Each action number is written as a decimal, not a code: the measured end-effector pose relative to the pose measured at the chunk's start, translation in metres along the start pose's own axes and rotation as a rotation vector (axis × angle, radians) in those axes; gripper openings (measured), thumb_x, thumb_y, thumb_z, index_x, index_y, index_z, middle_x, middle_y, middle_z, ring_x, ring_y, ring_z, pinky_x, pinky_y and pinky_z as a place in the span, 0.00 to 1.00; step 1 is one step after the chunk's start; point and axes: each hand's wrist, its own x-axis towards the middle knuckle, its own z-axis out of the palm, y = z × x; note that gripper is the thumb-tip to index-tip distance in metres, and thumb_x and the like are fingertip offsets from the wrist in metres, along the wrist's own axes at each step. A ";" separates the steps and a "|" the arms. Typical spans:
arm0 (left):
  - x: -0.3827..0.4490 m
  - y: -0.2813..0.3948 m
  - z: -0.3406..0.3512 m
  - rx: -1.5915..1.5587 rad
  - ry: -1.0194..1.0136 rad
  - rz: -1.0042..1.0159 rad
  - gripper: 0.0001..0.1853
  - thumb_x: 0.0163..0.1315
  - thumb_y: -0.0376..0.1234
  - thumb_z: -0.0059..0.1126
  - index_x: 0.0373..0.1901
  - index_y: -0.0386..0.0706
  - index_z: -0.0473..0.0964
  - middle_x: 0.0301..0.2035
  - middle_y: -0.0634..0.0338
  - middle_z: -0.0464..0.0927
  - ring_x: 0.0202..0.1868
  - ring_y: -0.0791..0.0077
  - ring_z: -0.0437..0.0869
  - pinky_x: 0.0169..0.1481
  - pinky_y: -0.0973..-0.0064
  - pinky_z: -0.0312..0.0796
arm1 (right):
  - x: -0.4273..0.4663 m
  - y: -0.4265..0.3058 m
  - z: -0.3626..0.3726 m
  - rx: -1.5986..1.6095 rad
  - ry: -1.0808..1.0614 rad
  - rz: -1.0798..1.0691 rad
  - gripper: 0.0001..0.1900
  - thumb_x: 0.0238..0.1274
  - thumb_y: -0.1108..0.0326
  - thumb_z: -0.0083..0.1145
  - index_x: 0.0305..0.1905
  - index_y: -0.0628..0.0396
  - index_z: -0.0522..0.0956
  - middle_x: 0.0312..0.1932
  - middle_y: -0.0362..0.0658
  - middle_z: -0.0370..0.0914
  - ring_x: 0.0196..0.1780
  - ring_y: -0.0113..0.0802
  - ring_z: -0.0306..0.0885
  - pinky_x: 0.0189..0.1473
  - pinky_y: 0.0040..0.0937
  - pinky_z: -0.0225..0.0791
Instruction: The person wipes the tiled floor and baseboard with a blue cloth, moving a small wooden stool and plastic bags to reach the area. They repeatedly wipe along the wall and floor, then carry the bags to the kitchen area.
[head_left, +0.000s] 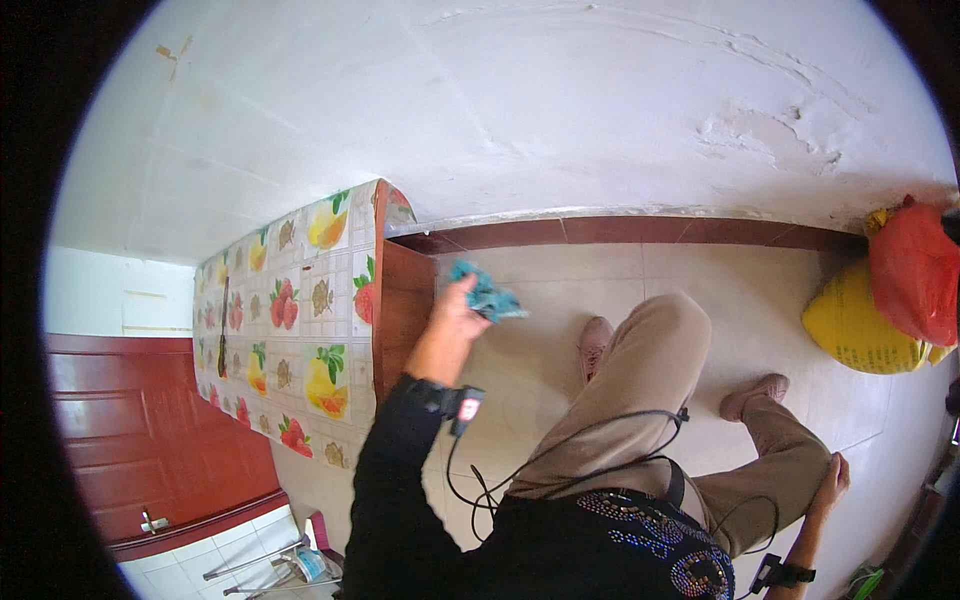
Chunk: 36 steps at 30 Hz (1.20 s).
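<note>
My left hand (454, 311) is shut on a crumpled teal cloth (487, 291), held out beside the end of a table whose fruit-patterned cover (285, 300) reaches near the wall. Below the cover's edge shows a reddish-brown wooden side panel (405, 300). My right hand (831, 480) rests by my right knee, against the brown trousers; its fingers are partly hidden, and no object shows in it. Each wrist wears a black strap with a small device and a cable.
A dark, thin long object (223, 330) lies on the table cover. Red (911, 274) and yellow (855, 322) bags stand by the wall at right. A red door (165, 435) is at left, with a metal-legged item (259, 562) near it. Black cables cross my lap.
</note>
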 end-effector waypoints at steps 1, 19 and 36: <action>0.037 -0.023 -0.012 -0.006 0.091 -0.100 0.08 0.59 0.38 0.51 0.34 0.44 0.70 0.32 0.58 0.73 0.37 0.58 0.76 0.45 0.50 0.69 | 0.000 0.001 -0.002 -0.039 0.006 -0.019 0.20 0.62 0.57 0.46 0.45 0.65 0.75 0.40 0.50 0.77 0.45 0.36 0.72 0.50 0.32 0.63; 0.188 0.061 -0.088 -0.364 0.102 0.619 0.12 0.58 0.40 0.53 0.38 0.43 0.75 0.36 0.61 0.77 0.34 0.64 0.79 0.45 0.61 0.72 | 0.011 0.041 -0.029 -0.115 0.099 0.209 0.20 0.59 0.54 0.48 0.39 0.65 0.76 0.30 0.46 0.75 0.34 0.33 0.69 0.40 0.32 0.64; 0.299 0.008 -0.193 0.061 0.143 0.384 0.07 0.64 0.35 0.44 0.32 0.45 0.71 0.27 0.61 0.74 0.27 0.66 0.77 0.30 0.69 0.68 | 0.026 0.092 -0.057 0.046 0.160 0.282 0.14 0.57 0.58 0.53 0.30 0.60 0.77 0.26 0.39 0.72 0.30 0.28 0.66 0.35 0.29 0.63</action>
